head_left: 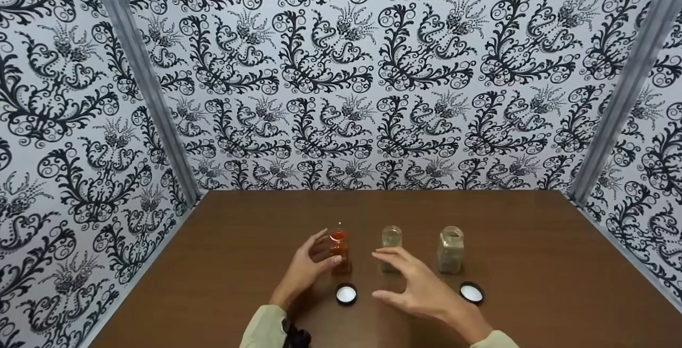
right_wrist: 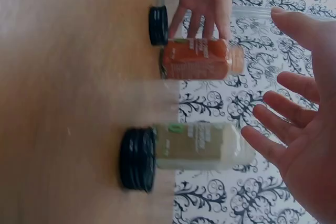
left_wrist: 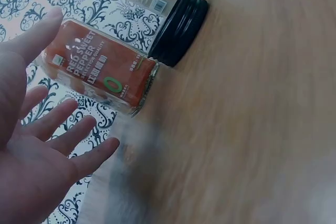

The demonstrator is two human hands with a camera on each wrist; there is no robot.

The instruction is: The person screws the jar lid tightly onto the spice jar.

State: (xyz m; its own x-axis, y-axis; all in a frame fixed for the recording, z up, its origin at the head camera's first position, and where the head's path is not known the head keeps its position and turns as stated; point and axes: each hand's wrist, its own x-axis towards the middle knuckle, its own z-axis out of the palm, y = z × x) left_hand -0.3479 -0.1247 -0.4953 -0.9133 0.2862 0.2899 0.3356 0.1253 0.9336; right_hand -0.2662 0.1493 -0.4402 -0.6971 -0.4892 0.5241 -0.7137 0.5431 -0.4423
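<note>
A glass jar of red powder (head_left: 341,262), labelled red sweet pepper in the left wrist view, stands uncapped on the table. My left hand (head_left: 309,265) is beside it, thumb and fingers spread; whether the thumb touches the glass I cannot tell. My right hand (head_left: 418,284) hovers in front of the middle jar (head_left: 391,235), fingers apart and holding nothing, and partly hides that jar. Farther right is another uncapped jar (head_left: 451,255) with pale greenish contents. A black lid (head_left: 346,294), white inside facing up, lies in front of the red jar.
Another upturned black lid (head_left: 471,292) lies in front of the right jar. The brown wooden table (head_left: 240,231) meets black-and-white patterned walls (head_left: 341,81) at the back and sides. In the right wrist view a black lid (right_wrist: 137,158) appears before a greenish jar (right_wrist: 194,145).
</note>
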